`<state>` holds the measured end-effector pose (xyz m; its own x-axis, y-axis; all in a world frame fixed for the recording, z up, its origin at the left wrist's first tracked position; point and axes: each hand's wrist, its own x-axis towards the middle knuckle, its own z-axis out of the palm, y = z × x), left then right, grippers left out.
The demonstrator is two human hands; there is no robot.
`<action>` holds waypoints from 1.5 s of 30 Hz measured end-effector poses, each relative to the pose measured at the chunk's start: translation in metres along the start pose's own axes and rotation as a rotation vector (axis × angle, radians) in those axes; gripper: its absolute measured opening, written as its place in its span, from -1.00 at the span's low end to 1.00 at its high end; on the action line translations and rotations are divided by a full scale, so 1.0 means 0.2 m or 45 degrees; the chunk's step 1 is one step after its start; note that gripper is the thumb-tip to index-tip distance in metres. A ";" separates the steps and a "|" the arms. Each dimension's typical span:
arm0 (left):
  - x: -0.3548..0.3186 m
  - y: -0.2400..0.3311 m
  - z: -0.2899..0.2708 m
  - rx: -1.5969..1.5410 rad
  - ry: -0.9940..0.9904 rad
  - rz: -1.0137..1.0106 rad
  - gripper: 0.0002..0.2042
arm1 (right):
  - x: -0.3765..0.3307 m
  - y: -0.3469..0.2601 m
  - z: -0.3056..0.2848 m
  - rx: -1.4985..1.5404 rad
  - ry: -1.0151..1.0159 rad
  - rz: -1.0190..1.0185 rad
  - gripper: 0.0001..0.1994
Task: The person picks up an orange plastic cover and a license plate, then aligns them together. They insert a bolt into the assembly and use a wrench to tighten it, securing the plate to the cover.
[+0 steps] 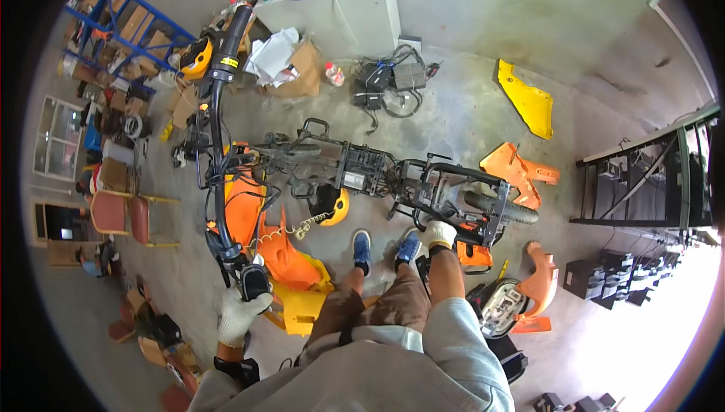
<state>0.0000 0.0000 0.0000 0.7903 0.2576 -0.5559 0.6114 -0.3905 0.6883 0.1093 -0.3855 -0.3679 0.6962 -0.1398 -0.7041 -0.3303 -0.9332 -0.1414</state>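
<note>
We stand beside a stripped black-framed electric scooter [355, 174] lying lengthwise left to right on the concrete floor [453, 102]. Our gloved left hand [240, 314] clenches its near black handlebar grip [253, 282]; gloved right hand [438, 234] grasps the black rear frame rail [453, 212].

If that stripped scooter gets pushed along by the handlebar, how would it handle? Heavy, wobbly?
Probably heavy: the scooter frame is bare metal tubing with parts still bolted on. It would likely roll, since the rear tyre is fitted, but tip easily; the left hand grips the handlebar and the right hand rests at the rear.
</note>
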 end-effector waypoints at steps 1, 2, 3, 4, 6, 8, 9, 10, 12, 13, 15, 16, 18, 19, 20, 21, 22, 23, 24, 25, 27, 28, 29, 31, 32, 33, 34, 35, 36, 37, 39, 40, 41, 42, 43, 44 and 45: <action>-0.07 -0.03 0.04 -0.048 0.020 -0.007 -0.71 | -0.04 0.05 0.03 -0.027 0.031 -0.012 -0.43; -0.12 -0.05 0.07 -0.085 0.036 0.018 -0.79 | -0.06 0.10 0.06 -0.071 0.046 -0.016 -0.46; -0.09 -0.04 0.04 -0.083 0.081 0.020 -0.79 | 0.02 0.01 0.04 -0.026 0.088 -0.065 -0.46; -0.11 -0.05 0.06 -0.107 0.076 -0.035 -0.79 | -0.01 0.09 0.04 -0.047 0.070 -0.063 -0.48; -0.16 -0.06 0.02 -0.108 0.075 -0.130 -0.80 | -0.08 0.13 0.08 -0.032 0.061 -0.073 -0.52; -0.09 -0.08 0.00 -0.062 -0.001 -0.040 -0.76 | 0.01 0.12 0.03 -0.027 0.116 -0.117 -0.56; -0.13 -0.09 -0.01 -0.055 -0.016 -0.089 -0.76 | -0.06 0.15 0.08 -0.043 0.082 -0.115 -0.58; -0.15 -0.09 -0.04 -0.021 -0.044 -0.168 -0.75 | -0.09 0.16 0.11 -0.062 0.094 -0.096 -0.60; -0.12 -0.11 -0.07 0.016 -0.084 -0.259 -0.74 | -0.08 0.16 0.12 -0.020 0.128 -0.114 -0.60; -0.11 -0.13 -0.09 0.082 -0.044 -0.179 -0.71 | -0.06 0.16 0.13 -0.017 0.159 -0.122 -0.59; -0.13 -0.18 -0.12 0.146 -0.034 -0.146 -0.69 | -0.05 0.19 0.16 -0.029 0.171 -0.115 -0.59; -0.14 -0.19 -0.17 0.070 0.031 -0.123 -0.66 | -0.07 0.22 0.16 -0.065 0.184 -0.078 -0.58; -0.13 -0.21 -0.28 0.145 0.074 -0.066 -0.59 | -0.06 0.22 0.14 -0.107 0.227 -0.047 -0.59; -0.13 -0.21 -0.38 0.404 0.024 -0.023 -0.56 | -0.07 0.23 0.14 -0.117 0.255 -0.062 -0.60; -0.09 -0.22 -0.48 0.519 -0.027 0.005 -0.55 | -0.05 0.21 0.14 -0.155 0.191 -0.022 -0.60; -0.05 -0.24 -0.55 0.645 -0.077 0.083 -0.54 | -0.04 0.22 0.14 -0.194 0.164 -0.007 -0.61; -0.03 -0.26 -0.59 0.487 0.108 -0.075 -0.59 | -0.04 0.24 0.11 -0.210 0.180 -0.085 -0.59; 0.00 -0.27 -0.62 0.501 0.271 -0.016 -0.64 | -0.03 0.23 0.10 -0.252 0.143 -0.100 -0.59; 0.03 -0.29 -0.65 0.674 0.414 0.198 -0.68 | -0.02 0.23 0.08 -0.222 0.134 -0.167 -0.59; 0.06 -0.32 -0.68 1.017 0.530 0.636 -0.73 | -0.02 0.22 0.07 -0.207 0.125 -0.232 -0.58; 0.12 -0.37 -0.69 1.220 0.822 0.799 -0.79 | -0.05 0.20 0.06 -0.164 0.114 -0.247 -0.58; 0.15 -0.40 -0.69 1.244 0.911 0.746 -0.73 | -0.05 0.19 0.04 -0.129 0.087 -0.226 -0.59; 0.17 -0.43 -0.68 1.337 0.980 0.666 -0.68 | -0.05 0.19 0.03 -0.169 0.107 -0.257 -0.59; 0.27 -0.50 -0.65 1.032 1.094 0.701 -0.69 | -0.07 0.20 0.01 -0.216 0.037 -0.248 -0.56; 0.31 -0.53 -0.63 0.861 1.145 0.745 -0.70 | -0.07 0.20 0.01 -0.249 0.107 -0.320 -0.55; 0.36 -0.57 -0.60 0.825 1.244 0.792 -0.70 | -0.08 0.21 0.01 -0.205 0.121 -0.329 -0.55; 0.40 -0.61 -0.56 0.754 1.297 0.892 -0.70 | -0.08 0.21 0.01 -0.215 0.096 -0.278 -0.56; 0.43 -0.66 -0.50 0.747 1.323 0.844 -0.70 | -0.09 0.22 0.02 -0.224 0.079 -0.234 -0.57; 0.48 -0.72 -0.44 0.835 1.354 0.881 -0.71 | -0.10 0.22 0.03 -0.212 0.079 -0.206 -0.57; 0.55 -0.77 -0.38 0.908 1.397 0.935 -0.71 | -0.10 0.22 0.04 -0.215 0.153 -0.221 -0.58; 0.64 -0.85 -0.27 1.052 1.493 1.037 -0.72 | -0.11 0.23 0.07 -0.202 0.253 -0.216 -0.59; 0.67 -0.89 -0.22 1.123 1.551 1.081 -0.72 | -0.11 0.24 0.09 -0.201 0.356 -0.306 -0.59; 0.68 -0.95 -0.15 1.109 1.633 1.092 -0.70 | -0.11 0.25 0.11 -0.216 0.462 -0.398 -0.60; 0.71 -1.02 -0.06 1.100 1.539 1.284 -0.68 | -0.10 0.25 0.14 -0.161 0.535 -0.400 -0.62; 0.73 -1.10 0.04 1.097 1.488 1.269 -0.66 | -0.09 0.25 0.16 -0.183 0.568 -0.382 -0.63; 0.74 -1.18 0.17 0.919 1.253 1.328 -0.63 | -0.08 0.25 0.18 -0.200 0.665 -0.376 -0.63; 0.69 -1.25 0.29 0.723 0.963 1.062 -0.65 | -0.07 0.26 0.20 -0.206 0.777 -0.403 -0.64</action>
<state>-0.0470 0.0813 -0.2764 0.8667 0.1176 0.4848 -0.0382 -0.9534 0.2994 0.0563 -0.4178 -0.3936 0.9919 0.0302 -0.1237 0.0131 -0.9905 -0.1365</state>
